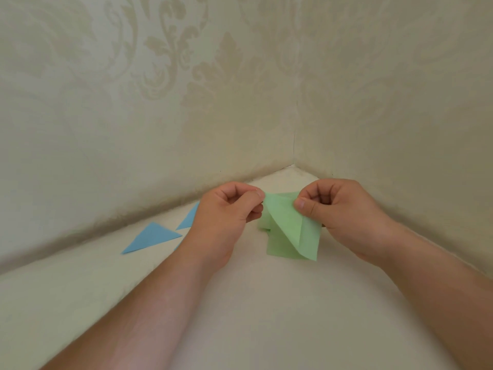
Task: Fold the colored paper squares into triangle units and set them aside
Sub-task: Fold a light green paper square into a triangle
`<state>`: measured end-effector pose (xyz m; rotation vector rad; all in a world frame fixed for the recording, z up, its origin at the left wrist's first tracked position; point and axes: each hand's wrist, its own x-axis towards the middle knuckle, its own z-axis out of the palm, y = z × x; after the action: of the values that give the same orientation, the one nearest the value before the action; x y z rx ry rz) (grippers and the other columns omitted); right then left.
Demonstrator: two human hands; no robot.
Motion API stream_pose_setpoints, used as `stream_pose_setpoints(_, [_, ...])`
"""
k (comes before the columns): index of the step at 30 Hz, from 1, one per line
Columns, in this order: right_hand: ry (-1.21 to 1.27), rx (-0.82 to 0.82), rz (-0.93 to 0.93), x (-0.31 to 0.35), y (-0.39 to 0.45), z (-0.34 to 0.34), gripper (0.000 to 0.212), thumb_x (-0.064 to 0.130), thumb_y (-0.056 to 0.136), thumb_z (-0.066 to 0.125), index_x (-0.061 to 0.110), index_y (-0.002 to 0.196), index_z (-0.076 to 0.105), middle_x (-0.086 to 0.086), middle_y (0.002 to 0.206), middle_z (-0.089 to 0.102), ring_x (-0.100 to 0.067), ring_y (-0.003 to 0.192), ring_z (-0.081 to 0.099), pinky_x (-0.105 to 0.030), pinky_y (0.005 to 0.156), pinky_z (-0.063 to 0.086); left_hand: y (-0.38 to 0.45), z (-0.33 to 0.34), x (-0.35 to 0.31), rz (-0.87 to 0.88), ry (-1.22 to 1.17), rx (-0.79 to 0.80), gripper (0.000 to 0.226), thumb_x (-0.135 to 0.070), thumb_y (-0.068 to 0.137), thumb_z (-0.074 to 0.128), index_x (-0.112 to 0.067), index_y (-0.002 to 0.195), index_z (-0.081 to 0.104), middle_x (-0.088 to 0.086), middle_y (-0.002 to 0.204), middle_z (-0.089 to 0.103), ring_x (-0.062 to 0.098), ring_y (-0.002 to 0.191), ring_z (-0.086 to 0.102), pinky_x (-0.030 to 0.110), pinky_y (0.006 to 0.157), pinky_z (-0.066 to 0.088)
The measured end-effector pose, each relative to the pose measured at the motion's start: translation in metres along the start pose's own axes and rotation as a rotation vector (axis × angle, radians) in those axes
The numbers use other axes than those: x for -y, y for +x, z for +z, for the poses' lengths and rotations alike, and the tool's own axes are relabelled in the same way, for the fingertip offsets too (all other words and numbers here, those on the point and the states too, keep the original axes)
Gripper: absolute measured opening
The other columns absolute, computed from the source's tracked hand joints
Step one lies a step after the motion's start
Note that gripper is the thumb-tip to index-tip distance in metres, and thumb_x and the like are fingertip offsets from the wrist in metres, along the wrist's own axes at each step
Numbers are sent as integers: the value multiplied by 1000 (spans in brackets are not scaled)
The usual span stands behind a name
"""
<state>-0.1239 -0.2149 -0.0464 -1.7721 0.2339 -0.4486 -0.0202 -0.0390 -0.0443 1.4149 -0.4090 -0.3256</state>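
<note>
A light green paper square (289, 228) hangs partly folded in the air above the white table, near the corner. My left hand (226, 217) pinches its upper left corner between thumb and forefinger. My right hand (341, 209) pinches its upper right edge the same way. More green paper (278, 248) lies flat on the table right under the held sheet. Left of my left hand lie two blue folded triangles: a larger one (152, 237) and another (190, 217) partly hidden behind my hand.
The white table (253, 303) fits into a corner between two walls with pale patterned wallpaper (160, 102). The walls meet just behind my hands.
</note>
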Motion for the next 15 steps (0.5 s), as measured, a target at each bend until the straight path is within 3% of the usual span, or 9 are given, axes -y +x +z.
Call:
stream_pose_setpoints(4, [3, -8, 5, 1, 0, 2, 17, 11, 93, 73, 16, 77, 74, -4, 75, 68, -16, 69, 56, -33, 64, 43, -2, 2, 0, -39, -52, 32, 13, -8, 95, 68, -11, 82, 69, 7, 79, 66, 17, 74, 61, 31, 78, 57])
stream_pose_setpoints(8, [44, -50, -5, 4, -1, 2, 14, 10, 94, 71, 11, 80, 72, -6, 73, 67, -15, 65, 55, -28, 60, 46, -4, 6, 4, -105, -46, 172, 18, -21, 98, 66, -4, 97, 72, 12, 89, 69, 19, 79, 62, 32, 75, 55])
stream_pose_setpoints(11, [82, -67, -24, 7, -2, 4, 13, 8, 95, 70, 8, 82, 71, -4, 70, 67, -12, 60, 57, -21, 54, 47, -7, 7, 8, -100, 65, 260, 22, -24, 91, 72, -3, 87, 74, 13, 86, 69, 19, 76, 62, 31, 74, 55])
stream_pose_setpoints(15, [73, -83, -42, 8, -2, 3, 13, 7, 95, 70, 8, 82, 70, -4, 69, 65, -12, 59, 55, -20, 52, 46, -9, 8, 8, -64, 115, 257, 21, -12, 96, 69, -9, 74, 69, 12, 78, 69, 16, 66, 61, 29, 68, 54])
